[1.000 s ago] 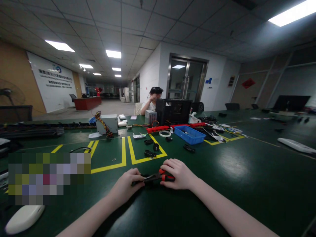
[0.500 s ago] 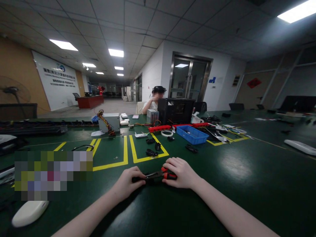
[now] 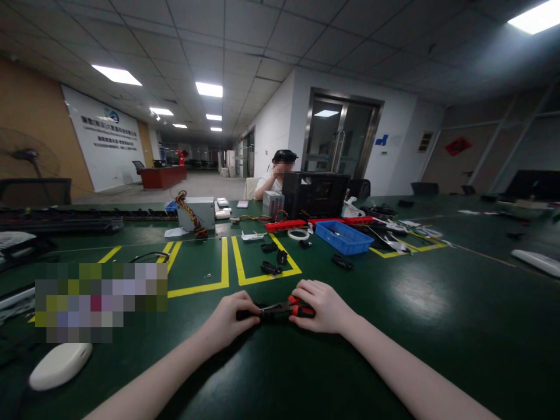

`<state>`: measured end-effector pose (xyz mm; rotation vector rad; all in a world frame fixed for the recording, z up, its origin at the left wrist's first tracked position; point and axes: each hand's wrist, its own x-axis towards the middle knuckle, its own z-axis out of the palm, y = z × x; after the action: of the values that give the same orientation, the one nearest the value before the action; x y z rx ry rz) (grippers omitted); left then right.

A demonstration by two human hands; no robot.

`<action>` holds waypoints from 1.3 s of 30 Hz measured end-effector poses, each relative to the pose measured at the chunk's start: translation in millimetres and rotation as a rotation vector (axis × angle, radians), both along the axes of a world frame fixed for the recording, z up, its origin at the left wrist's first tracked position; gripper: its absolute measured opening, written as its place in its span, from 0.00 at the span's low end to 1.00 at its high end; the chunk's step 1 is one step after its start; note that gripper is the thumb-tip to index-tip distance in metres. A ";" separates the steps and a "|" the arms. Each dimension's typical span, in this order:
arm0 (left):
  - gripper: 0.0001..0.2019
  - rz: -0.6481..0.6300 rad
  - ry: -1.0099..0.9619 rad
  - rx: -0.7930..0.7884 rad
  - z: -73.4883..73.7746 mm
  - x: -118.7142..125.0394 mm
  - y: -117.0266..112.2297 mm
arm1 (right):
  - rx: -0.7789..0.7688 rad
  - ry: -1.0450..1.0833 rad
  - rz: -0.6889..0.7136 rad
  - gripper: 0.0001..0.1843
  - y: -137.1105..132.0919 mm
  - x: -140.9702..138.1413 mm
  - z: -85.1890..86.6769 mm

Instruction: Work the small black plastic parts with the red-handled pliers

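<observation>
My right hand (image 3: 327, 307) is closed around the red-and-black handles of a pair of long-nosed pliers (image 3: 277, 307). The pliers lie level just above the green table, jaws pointing left. My left hand (image 3: 231, 318) pinches a small dark piece (image 3: 244, 314) at the tips of the jaws; its kind cannot be made out. Thumb and fingertips partly cover this piece. Beyond my hands, several bundled black cables (image 3: 271, 268) lie in and near a yellow taped outline (image 3: 245, 281).
A blue tray (image 3: 343, 239) stands past the cables, beside a white ring (image 3: 298, 234). Farther back are a black computer case (image 3: 315, 195), a power supply with coloured wires (image 3: 196, 214) and a seated person (image 3: 268, 185). A white rounded device (image 3: 60, 367) lies at left.
The camera view has shifted slightly, so the scene sits a little farther right. Both hands keep their hold, and the pliers show no clear movement between them.
</observation>
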<state>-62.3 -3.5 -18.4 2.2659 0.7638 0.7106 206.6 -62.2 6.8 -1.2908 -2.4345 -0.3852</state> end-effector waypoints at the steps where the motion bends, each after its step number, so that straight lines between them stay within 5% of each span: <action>1: 0.07 0.001 -0.002 0.001 0.7 0.1 -0.5 | -0.003 0.001 0.003 0.20 0.2 0.0 -0.1; 16: 0.14 0.017 -0.030 0.135 1.6 -1.5 -7.3 | -0.127 0.043 -0.010 0.16 -2.4 -7.4 5.8; 30: 0.14 0.029 0.257 0.447 2.4 2.0 -13.9 | -0.185 0.074 0.003 0.15 -1.3 -0.7 8.7; 39: 0.11 0.008 0.227 0.407 4.0 0.1 -12.3 | -0.169 0.096 -0.025 0.17 -1.0 -1.5 6.8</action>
<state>-62.2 -15.8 -14.3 2.7496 0.7888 0.6658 205.1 -63.3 13.6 -1.3757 -2.4149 -0.1226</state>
